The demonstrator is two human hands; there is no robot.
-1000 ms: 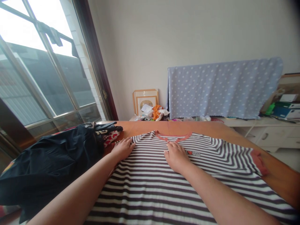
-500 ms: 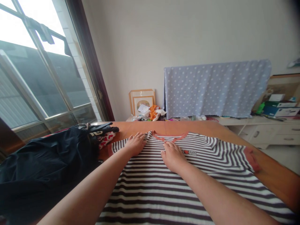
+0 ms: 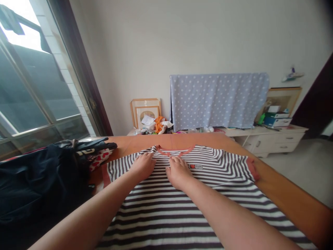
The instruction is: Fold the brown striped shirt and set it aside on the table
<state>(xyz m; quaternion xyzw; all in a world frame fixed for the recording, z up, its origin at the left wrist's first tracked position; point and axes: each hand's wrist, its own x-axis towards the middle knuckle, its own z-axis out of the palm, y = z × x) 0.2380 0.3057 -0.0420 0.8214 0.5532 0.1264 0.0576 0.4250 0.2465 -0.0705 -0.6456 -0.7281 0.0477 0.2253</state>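
A black-and-white striped T-shirt [image 3: 177, 211] lies spread on the wooden table, its reddish collar pointing away from me. Flat near the shoulder on the left rests my left hand [image 3: 144, 166], palm down with fingers stretched out. Just below the collar's buttons, my right hand [image 3: 179, 172] lies on the chest fabric, its fingers extended and slightly bent. Beside the right hand is a small chest patch [image 3: 195, 167] with a red spot. Neither hand visibly grips the cloth. Both sleeves reach out sideways and end in reddish cuffs.
Dark clothes [image 3: 39, 187] are heaped on the table's left, with a red-and-white patterned cloth [image 3: 101, 158] among them. Beyond the wooden table [image 3: 130, 143] stand picture frames [image 3: 145, 102], a polka-dot cloth [image 3: 218, 100] and a white cabinet [image 3: 283, 139]. A window is at left.
My view has turned to the right, so the surroundings sit further left. My left hand has slid slightly toward me on the shirt; the right hand stays just below the collar.
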